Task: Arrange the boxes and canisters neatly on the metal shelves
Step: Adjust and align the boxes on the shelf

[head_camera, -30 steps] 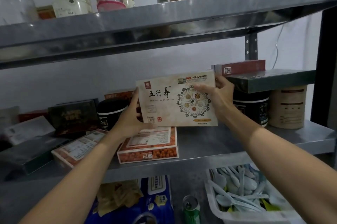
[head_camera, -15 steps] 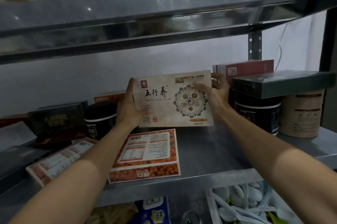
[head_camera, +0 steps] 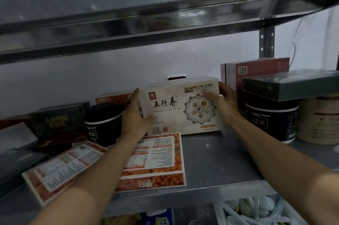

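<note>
A cream box [head_camera: 176, 109] with black characters and a round emblem stands upright near the back of the middle metal shelf [head_camera: 216, 162], its lower edge on the shelf. My left hand [head_camera: 133, 116] grips its left side and my right hand [head_camera: 222, 100] grips its upper right side. Two flat orange boxes [head_camera: 157, 162] [head_camera: 60, 169] lie in front. A black canister [head_camera: 103, 124] stands to the left of the cream box, and another black canister [head_camera: 271, 122] to the right.
A dark green box [head_camera: 293, 83] lies on top of the right black canister, with a tan canister [head_camera: 319, 120] beside it. A maroon box [head_camera: 256, 70] stands behind. Dark boxes [head_camera: 56, 122] sit at the left. The upper shelf [head_camera: 165, 1] hangs close overhead. A tray of spoons [head_camera: 256, 210] sits below.
Both hands have carried the cream box deeper into the shelf and lowered it until its bottom edge rests on the shelf. The view has moved closer.
</note>
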